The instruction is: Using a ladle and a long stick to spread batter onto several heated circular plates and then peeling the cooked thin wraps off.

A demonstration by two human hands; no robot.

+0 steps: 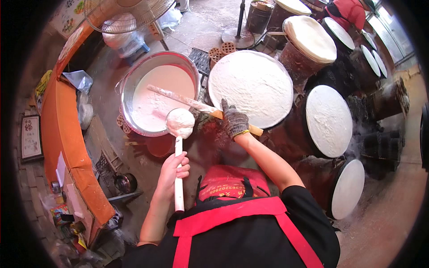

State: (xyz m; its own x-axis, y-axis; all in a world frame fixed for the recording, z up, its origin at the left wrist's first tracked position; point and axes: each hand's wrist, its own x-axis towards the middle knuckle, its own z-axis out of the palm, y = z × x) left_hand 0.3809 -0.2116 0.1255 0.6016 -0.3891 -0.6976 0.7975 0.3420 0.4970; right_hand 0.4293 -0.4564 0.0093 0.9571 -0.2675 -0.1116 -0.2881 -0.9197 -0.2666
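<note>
My left hand is closed round the white handle of a ladle, its bowl full of thick white batter. A dark, grimy glove covers my right hand. That hand grips a long flat wooden stick, coated white along its blade, which reaches over a large metal basin. Pale batter fills much of the basin. The ladle's bowl is just beside the basin's near right rim. Next to my right hand, a round sheet of white batter covers a griddle, whose surface is hidden.
More round griddle tops on dark drums stand at the right. A stack of thin white flatbreads sits on a drum behind. A fan stands at upper left, beside an orange-covered counter. Another person in red is at far right.
</note>
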